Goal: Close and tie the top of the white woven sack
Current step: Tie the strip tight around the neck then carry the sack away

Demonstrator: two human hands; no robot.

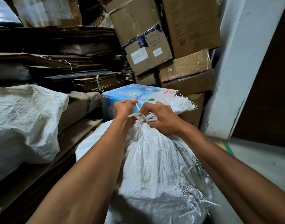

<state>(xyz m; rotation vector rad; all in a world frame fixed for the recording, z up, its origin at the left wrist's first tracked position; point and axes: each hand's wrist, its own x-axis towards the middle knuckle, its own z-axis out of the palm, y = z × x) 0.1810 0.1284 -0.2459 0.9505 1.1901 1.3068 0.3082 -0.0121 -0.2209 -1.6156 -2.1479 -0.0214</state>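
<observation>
- White woven plastic sack (pixel 156 167), bulging and frayed along its edges, is standing on the floor between the person's forearms, in front of a blue printed carton (pixel 130 94).
- Its top is being gathered into a tight neck, with the loose frayed mouth (pixel 180 104) fanning out behind the right hand.
- A flat white plastic strap (pixel 139 114) is wrapping around that neck, one short end sticking out to the left.
- The left hand (pixel 124 107) is closing into a fist on the strap's other end, holding it taut away from the knot.
- The right hand (pixel 161 118) is clamping around the gathered neck, fingers curling into the fabric beside the knot.
- Brown cardboard boxes (pixel 179 39) are leaning in a stack behind, and another white woven sack (pixel 25 120) is lying at left on flattened cardboard.
</observation>
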